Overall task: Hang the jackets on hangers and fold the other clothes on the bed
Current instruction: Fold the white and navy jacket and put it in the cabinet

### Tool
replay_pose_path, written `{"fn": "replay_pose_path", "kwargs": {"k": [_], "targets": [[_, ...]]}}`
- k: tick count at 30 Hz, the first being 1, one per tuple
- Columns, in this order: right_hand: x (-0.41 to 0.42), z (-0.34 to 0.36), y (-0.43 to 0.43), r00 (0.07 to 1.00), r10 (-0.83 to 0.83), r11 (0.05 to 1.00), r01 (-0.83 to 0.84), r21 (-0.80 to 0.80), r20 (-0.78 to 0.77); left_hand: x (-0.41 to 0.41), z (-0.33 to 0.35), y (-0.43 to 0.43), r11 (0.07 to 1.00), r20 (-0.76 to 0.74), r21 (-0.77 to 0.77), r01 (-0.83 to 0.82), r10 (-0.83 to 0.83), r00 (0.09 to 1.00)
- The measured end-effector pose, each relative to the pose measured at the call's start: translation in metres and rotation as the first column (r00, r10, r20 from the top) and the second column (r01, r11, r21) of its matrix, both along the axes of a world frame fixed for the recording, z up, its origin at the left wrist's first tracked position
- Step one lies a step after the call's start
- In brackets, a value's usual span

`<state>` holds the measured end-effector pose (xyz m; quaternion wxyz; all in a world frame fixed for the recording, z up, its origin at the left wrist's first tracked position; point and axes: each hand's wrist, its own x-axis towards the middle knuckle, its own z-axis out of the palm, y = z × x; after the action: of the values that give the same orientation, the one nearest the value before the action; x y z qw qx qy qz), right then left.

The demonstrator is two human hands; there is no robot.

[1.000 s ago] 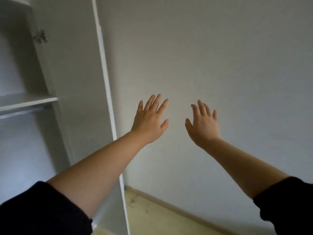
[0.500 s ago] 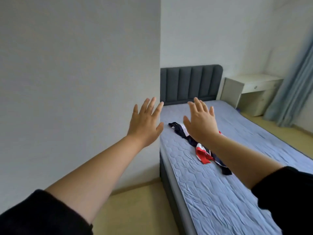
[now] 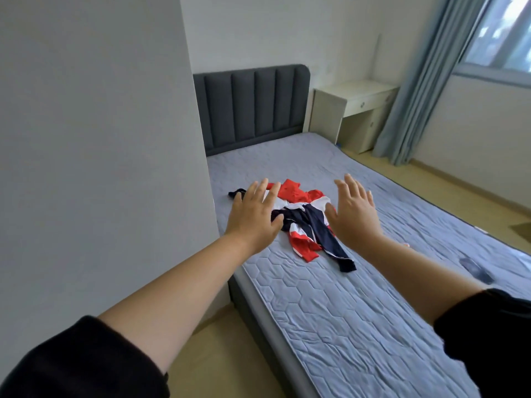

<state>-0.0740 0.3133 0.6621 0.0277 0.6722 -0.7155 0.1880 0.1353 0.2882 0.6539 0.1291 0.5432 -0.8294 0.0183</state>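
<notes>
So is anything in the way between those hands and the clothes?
Nothing visible. The left hand and right hand are open, held out toward the crumpled red, white and navy clothes; only the bed surface lies between.

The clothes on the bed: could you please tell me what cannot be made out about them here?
- Clothes pile: crumpled, so the number and kind of garments are unclear; the left hand and right hand cover its sides in the head view.
- Dark object on the bed, right: too blurred to identify.
</notes>
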Motion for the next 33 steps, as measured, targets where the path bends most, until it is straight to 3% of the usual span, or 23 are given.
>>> {"fn": "replay_pose_path", "kwargs": {"k": [7, 10, 12, 24, 33], "targets": [[0.000, -0.069, -0.080, 0.993, -0.105, 0.986, 0.098, 0.132, 0.045, -0.022, -0.069, -0.097, 0.974, -0.167, 0.219, 0.063, -0.027, 0.986], [-0.007, -0.103, -0.110, 0.988, -0.135, 0.977, 0.121, 0.174, 0.070, -0.037, -0.108, -0.130, 0.886, -0.369, 0.455, 0.090, 0.095, 0.925], [-0.014, -0.127, -0.133, 0.984, -0.158, 0.969, 0.138, 0.207, 0.081, -0.045, -0.132, -0.153, 0.814, -0.413, 0.570, 0.111, 0.167, 0.895], [-0.033, -0.297, -0.266, 0.932, -0.329, 0.862, 0.229, 0.452, 0.156, -0.088, -0.270, -0.306, 0.596, -0.431, 0.788, 0.153, 0.356, 0.829], [-0.038, -0.442, -0.339, 0.880, -0.462, 0.717, 0.294, 0.632, 0.115, -0.091, -0.431, -0.403, 0.505, -0.258, 0.861, 0.053, 0.346, 0.902]]}}
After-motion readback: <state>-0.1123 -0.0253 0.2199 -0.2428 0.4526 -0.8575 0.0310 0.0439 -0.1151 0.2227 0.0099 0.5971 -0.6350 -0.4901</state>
